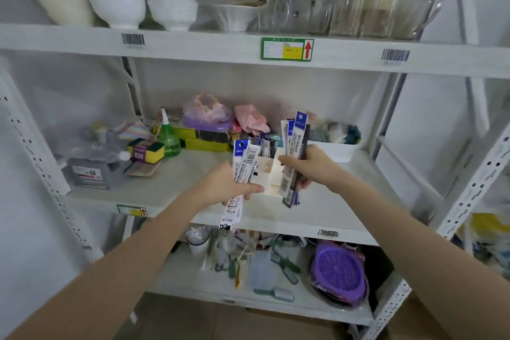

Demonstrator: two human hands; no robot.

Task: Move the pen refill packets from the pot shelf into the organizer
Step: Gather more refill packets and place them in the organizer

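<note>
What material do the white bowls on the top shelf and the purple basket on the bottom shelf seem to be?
White bowls: probably glazed ceramic, with a smooth, opaque, slightly glossy surface. Purple basket: probably moulded plastic, with saturated colour and a regular slotted pattern.

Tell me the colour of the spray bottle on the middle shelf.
Green, with a white nozzle: spray bottle, head view.
</note>
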